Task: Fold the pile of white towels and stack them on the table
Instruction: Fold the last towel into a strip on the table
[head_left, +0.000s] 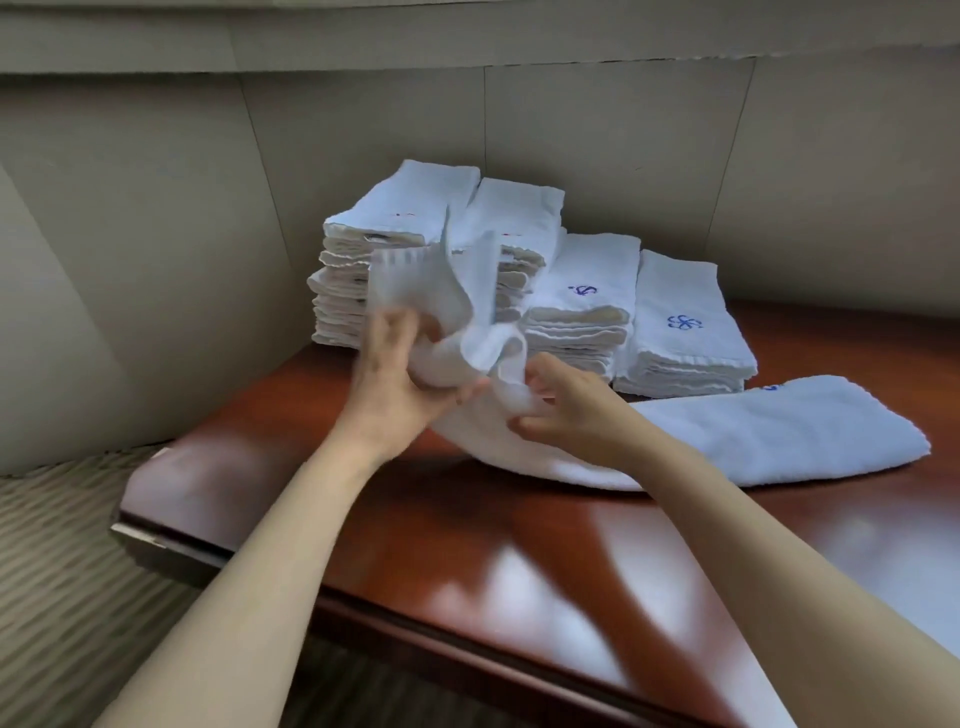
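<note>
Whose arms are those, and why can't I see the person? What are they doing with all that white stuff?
The camera sits on the person's head and looks down, so you see only their arms. The left hand and right hand both grip a loose white towel; its blurry end is lifted, the rest lies on the brown table. Behind it, by the wall, stand four stacks of folded towels, some with a small blue mark on top. The person is folding this towel.
</note>
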